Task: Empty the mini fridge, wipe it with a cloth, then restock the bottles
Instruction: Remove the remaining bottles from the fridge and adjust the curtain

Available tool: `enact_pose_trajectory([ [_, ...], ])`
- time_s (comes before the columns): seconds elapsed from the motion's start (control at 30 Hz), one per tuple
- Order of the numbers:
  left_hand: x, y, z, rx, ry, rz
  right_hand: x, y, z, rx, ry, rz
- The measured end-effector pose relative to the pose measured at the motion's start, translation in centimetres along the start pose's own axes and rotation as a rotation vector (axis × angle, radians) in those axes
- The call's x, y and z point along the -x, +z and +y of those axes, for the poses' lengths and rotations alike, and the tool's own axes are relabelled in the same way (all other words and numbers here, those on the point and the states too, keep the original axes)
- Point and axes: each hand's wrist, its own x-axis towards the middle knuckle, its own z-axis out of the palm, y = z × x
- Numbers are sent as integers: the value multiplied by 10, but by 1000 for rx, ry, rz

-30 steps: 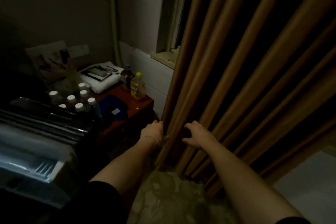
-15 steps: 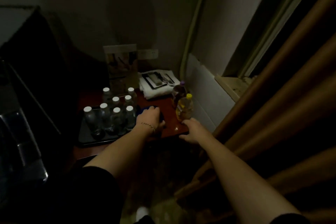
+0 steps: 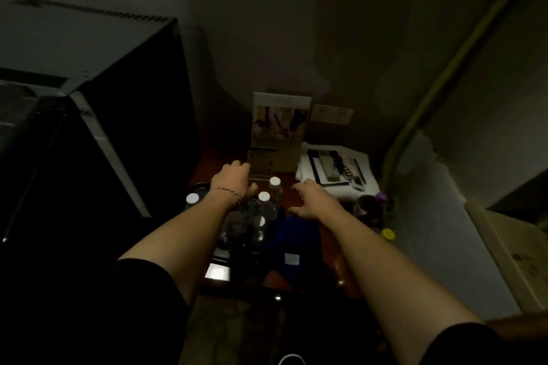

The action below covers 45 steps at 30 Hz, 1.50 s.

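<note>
The room is dim. Several clear water bottles (image 3: 264,204) with white caps stand on a dark tray (image 3: 221,252) on a reddish side table (image 3: 332,272). My left hand (image 3: 232,179) hovers over the far bottles, fingers spread, holding nothing. My right hand (image 3: 311,200) hangs open just right of the bottles, above a blue cloth (image 3: 292,241) lying on the table. The black mini fridge (image 3: 98,115) stands at the left; its inside is hidden from here.
A dark bottle with a purple cap (image 3: 372,207) and a yellow-capped bottle (image 3: 388,235) stand at the table's right edge. A folded white towel with leaflets (image 3: 336,175) and an upright card (image 3: 280,127) sit at the back. A wall socket (image 3: 332,113) and pipe (image 3: 427,98) are behind.
My view swung left from the curtain to the side table. Both hands left the curtain, passed the table's front edge and now reach further in over the bottles.
</note>
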Motion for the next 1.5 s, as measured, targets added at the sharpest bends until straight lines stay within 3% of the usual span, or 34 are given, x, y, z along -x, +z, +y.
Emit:
enact_pose_trajectory([
  [0.3, -27, 4, -24, 41, -136, -136, -94, -4, -11, 196, -233, -91],
  [0.43, -33, 15, -13, 31, -119, -177, -113, -1, -8, 246, -289, -197],
  [0.77, -31, 47, -2, -91, -149, -241, -133, 12, 4, 232, -385, -241],
  [0.93, -27, 43, 11, -130, -15, -170, -133, 18, 5, 204, -387, -223],
  [1.03, -31, 42, 25, -139, 65, -238, -134, 19, 5, 179, -379, -237],
  [1.13, -34, 51, 33, -149, 61, -301, -132, 20, 10, 179, -363, -231],
  [1.5, -22, 40, 34, -4, 22, -175, -112, 8, 26, 112, -316, -102],
])
